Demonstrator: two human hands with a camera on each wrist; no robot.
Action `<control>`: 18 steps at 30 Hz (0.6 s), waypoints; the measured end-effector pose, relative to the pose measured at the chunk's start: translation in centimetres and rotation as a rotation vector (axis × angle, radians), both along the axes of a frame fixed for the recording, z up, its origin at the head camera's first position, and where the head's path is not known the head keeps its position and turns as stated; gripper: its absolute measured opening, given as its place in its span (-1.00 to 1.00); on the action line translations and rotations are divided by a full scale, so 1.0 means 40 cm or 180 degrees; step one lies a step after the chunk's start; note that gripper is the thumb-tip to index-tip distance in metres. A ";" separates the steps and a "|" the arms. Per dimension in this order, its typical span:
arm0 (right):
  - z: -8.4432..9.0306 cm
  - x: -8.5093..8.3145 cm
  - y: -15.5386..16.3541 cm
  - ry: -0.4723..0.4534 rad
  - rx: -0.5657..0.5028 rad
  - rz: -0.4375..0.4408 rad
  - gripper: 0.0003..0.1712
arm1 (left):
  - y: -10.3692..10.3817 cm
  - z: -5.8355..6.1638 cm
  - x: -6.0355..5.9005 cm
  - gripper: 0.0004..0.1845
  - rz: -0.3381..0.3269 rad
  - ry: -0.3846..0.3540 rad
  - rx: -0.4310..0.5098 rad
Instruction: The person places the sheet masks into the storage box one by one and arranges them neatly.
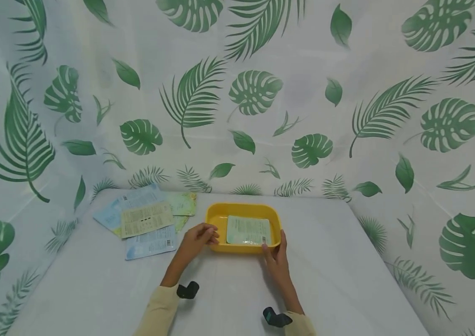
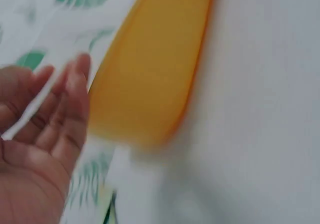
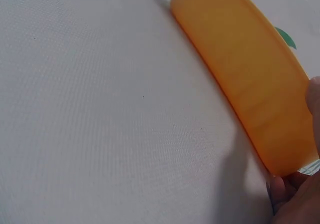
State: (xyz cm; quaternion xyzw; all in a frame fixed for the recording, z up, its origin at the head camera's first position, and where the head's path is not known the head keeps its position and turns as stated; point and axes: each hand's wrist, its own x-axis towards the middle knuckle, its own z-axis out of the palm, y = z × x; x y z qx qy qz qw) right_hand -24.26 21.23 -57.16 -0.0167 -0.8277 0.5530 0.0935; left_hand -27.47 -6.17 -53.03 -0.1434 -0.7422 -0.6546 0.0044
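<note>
At the far left of the white, cloth-covered tabletop point(image 1: 346, 280), several flat, thin packets are lying in an overlapping heap: a cream rectangular packet with printed text point(image 1: 147, 219) is resting on top, a pale blue printed packet point(image 1: 151, 242) is showing at the near side, and a glossy green packet point(image 1: 183, 204) is sticking out at the right. Next, a beige sleeve point(image 1: 159, 310) is reaching in, and a small black device point(image 1: 188, 290) is sitting at its wrist. The left hand point(image 1: 195, 240) is hovering at the left near corner of a shallow yellow tray with rounded corners point(image 1: 237, 249); its fingers are bending loosely and gripping nothing, and whether they are touching the tray is impossible to tell. Inside the tray, right of its middle, a pale green rectangular packet point(image 1: 247, 230) is lying flat, its printed side facing up. Farther right, the right hand point(image 1: 277, 261) is gripping the tray's right near corner, the thumb pressing at the rim and the other fingers curling around the right side.
</note>
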 end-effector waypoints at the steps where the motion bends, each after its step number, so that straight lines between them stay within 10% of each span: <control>1: -0.001 0.001 0.000 -0.0015 0.0013 -0.0011 -0.04 | -0.026 -0.007 0.007 -0.72 0.0187 -0.0092 -0.0004; 10: 0.011 -0.022 -0.014 -0.0103 0.0002 0.0065 -0.02 | -0.266 -0.020 0.105 -0.71 0.1269 -0.0872 -0.0553; 18: 0.001 -0.012 0.003 -0.0182 0.0067 -0.0084 -0.02 | -0.362 -0.030 0.144 -0.57 0.1863 -0.1260 -0.0924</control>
